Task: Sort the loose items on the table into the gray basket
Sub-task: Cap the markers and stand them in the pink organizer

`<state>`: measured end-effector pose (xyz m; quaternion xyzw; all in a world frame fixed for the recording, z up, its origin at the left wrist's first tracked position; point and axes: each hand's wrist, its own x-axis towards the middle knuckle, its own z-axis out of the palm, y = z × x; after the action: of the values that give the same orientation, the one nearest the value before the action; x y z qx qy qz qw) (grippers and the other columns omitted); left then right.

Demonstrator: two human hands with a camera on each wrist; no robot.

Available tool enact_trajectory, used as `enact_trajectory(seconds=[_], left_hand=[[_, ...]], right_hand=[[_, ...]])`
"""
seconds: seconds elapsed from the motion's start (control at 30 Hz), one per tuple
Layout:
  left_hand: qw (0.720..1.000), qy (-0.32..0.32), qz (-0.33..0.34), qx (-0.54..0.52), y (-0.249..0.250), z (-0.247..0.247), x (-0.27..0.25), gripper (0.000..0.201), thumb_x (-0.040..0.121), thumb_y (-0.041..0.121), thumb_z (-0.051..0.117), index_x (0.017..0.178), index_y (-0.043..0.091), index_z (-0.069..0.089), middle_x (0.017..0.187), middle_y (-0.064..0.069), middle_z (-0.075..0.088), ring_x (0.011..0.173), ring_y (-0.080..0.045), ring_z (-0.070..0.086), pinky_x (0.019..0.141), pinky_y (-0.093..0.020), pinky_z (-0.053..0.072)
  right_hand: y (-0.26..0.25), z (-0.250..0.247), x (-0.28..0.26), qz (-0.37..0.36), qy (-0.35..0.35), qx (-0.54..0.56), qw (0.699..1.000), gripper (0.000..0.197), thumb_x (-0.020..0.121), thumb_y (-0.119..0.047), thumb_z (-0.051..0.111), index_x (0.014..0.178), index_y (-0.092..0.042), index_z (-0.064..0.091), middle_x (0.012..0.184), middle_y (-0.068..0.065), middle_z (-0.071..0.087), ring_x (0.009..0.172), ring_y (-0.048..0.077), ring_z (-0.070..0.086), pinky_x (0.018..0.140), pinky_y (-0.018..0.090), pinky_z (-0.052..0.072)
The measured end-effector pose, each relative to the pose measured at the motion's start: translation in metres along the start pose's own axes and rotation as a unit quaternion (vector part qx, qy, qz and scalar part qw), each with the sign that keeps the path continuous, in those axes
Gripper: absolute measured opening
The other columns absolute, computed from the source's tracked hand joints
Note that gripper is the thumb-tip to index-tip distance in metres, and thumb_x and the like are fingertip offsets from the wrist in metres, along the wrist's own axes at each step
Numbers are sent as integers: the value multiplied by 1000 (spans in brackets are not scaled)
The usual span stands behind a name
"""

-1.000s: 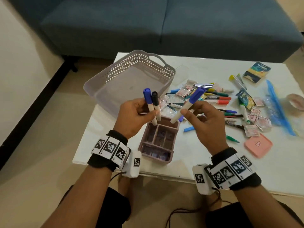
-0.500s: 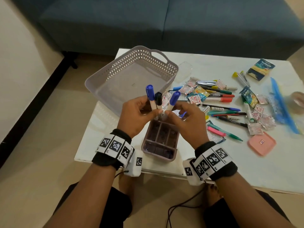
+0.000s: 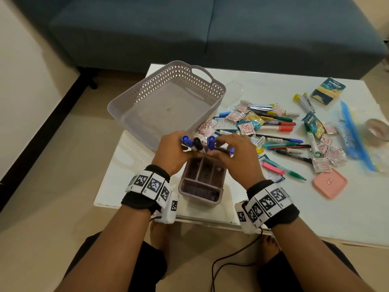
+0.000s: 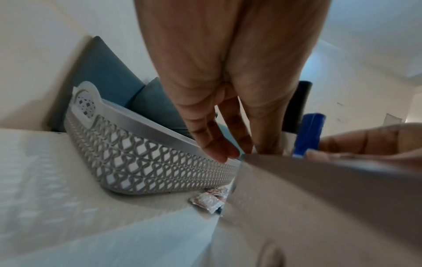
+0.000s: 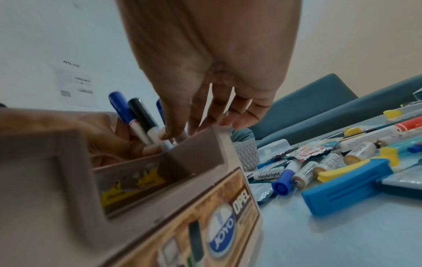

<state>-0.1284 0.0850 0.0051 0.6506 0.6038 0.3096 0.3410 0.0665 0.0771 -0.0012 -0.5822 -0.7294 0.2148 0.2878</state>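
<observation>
The gray lattice basket [image 3: 219,90] stands with nothing in it at the table's back left, also seen as the gray lattice basket [image 4: 148,162]. Both hands hover over a brown divided organizer box [image 3: 201,193]. My left hand [image 3: 186,149] grips a blue-capped marker [image 3: 185,139] and a black-capped marker [image 3: 197,142], both upright. My right hand [image 3: 219,149] pinches a second blue-capped marker [image 3: 211,141] beside them. In the right wrist view the marker tips [image 5: 155,134] reach down to the organizer box [image 5: 194,144] at its back corner compartment. A small blue cap [image 3: 232,150] shows by the right fingers.
Pens, markers, sachets and packets [image 3: 273,131] lie scattered right of the basket. A pink lid [image 3: 329,182] and a blue zip bag [image 3: 353,133] sit further right. A blue clip [image 5: 347,189] lies close to the organizer. A blue sofa [image 3: 210,28] runs behind the table.
The right hand brought its blue marker upright against the left hand's two markers. Both hands then sank together onto the organizer box.
</observation>
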Motion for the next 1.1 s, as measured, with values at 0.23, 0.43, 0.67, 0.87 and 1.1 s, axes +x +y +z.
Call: enact_trajectory(seconds=[0.23,0.43,0.67,0.87,1.1], left_hand=[[1000,-5,4,30,4,-6,2,35,68,20,88,100,14,74,87,4,65,75,-15,63,74,-26,54],[1000,-24,-8,19,6,-9,0,39,67,20,89,103,23,72,95,3,69,83,-20,65,76,-29,54],[999,-29,17,42,7,-28,-9,52,67,23,89,114,31,69,105,10,69,93,-9,64,78,-24,55],[991,88,77,59,28,-42,-39,22,85,25,75,107,24,72,94,12,69,82,-2,63,70,-8,50],[982,16,158,103,72,11,-71,14,94,26,64,104,23,72,97,9,69,81,-4,62,73,-18,51]], right_hand=[[2,-2,-2,3,2,25,1000,12,90,-33,67,101,-31,73,94,-16,69,89,12,48,72,13,27],[6,-6,-4,-19,-13,32,999,7,87,-30,71,94,-31,70,94,-18,66,86,6,46,69,13,27],[16,-12,-8,-34,4,42,999,15,87,-24,72,101,-29,70,95,-19,65,87,8,52,71,20,39],[51,-55,-16,-10,49,45,998,13,88,-20,72,98,-27,71,92,-17,68,78,-4,56,70,18,42],[124,-114,-61,102,64,-19,992,9,86,-22,74,93,-27,71,78,-15,65,69,4,59,68,28,52]])
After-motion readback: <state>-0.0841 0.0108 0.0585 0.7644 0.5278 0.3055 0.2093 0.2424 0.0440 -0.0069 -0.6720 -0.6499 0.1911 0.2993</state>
